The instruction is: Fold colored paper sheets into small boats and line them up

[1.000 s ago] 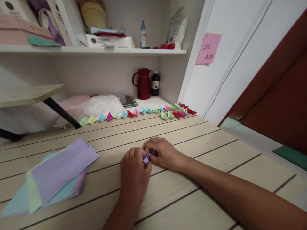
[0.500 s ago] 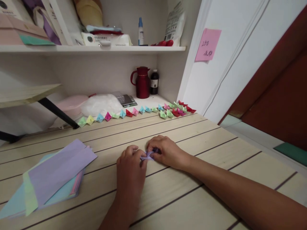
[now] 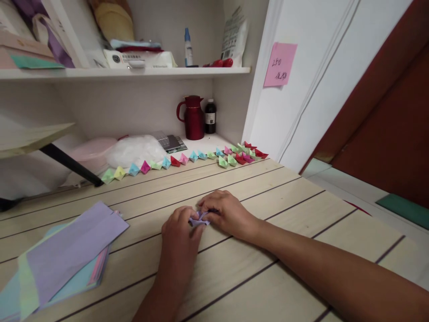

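Observation:
A small folded piece of purple paper (image 3: 200,220) is held between my two hands, just above the wooden tabletop. My left hand (image 3: 181,228) pinches its left side between thumb and fingers. On the other side, my right hand (image 3: 228,213) grips the paper with bent fingers. The fingers cover much of it, so its full shape is hidden. Along the back edge of the table runs a row of small folded paper boats (image 3: 166,163) in green, yellow, blue, pink and red, bunched more thickly at the right end.
A stack of coloured paper sheets (image 3: 73,246), purple on top, lies at the left. Behind the table, a red jug (image 3: 194,118) and a dark bottle (image 3: 210,117) stand under a white shelf (image 3: 150,74). A black leg (image 3: 72,165) stands at the back left.
The view has shifted slightly to the right, so most things appear further left. Both hands still hold the purple paper, and a little more of it shows between the fingers.

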`<state>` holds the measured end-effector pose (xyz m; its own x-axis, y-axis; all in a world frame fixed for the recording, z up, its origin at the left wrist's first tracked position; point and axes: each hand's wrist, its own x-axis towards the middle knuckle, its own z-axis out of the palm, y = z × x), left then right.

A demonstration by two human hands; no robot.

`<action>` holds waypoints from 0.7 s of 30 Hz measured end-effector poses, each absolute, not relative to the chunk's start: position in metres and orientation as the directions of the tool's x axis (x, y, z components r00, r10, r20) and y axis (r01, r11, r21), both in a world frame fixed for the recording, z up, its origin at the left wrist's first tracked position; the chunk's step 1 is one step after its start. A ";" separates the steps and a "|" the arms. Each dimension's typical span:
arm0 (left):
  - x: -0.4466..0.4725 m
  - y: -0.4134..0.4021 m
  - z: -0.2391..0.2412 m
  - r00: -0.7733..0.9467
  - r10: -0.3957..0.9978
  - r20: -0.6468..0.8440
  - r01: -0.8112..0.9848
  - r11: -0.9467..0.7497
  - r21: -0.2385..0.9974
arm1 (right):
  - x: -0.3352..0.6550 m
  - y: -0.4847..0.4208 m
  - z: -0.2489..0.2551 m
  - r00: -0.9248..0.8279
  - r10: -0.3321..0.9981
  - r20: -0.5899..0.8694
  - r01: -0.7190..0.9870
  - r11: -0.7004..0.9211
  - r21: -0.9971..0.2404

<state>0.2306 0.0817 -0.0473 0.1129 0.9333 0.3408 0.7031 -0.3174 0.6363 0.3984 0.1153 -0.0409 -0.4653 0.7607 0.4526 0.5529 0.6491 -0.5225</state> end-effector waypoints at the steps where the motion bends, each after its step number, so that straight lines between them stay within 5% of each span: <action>1: 0.230 0.082 -0.047 0.104 0.937 0.334 0.663 -0.316 0.679 | 0.398 0.114 -0.040 -0.458 0.770 0.445 0.542 0.638 -0.547; 11: 0.231 0.082 -0.040 -0.008 0.967 0.253 0.399 -0.229 0.888 | 0.398 0.109 -0.034 -0.319 0.926 0.199 0.381 0.318 -0.868; 21: 0.228 0.083 -0.040 -0.096 0.988 0.118 0.298 -0.085 0.951 | 0.405 0.111 -0.027 -0.436 0.888 0.145 0.288 0.290 -0.913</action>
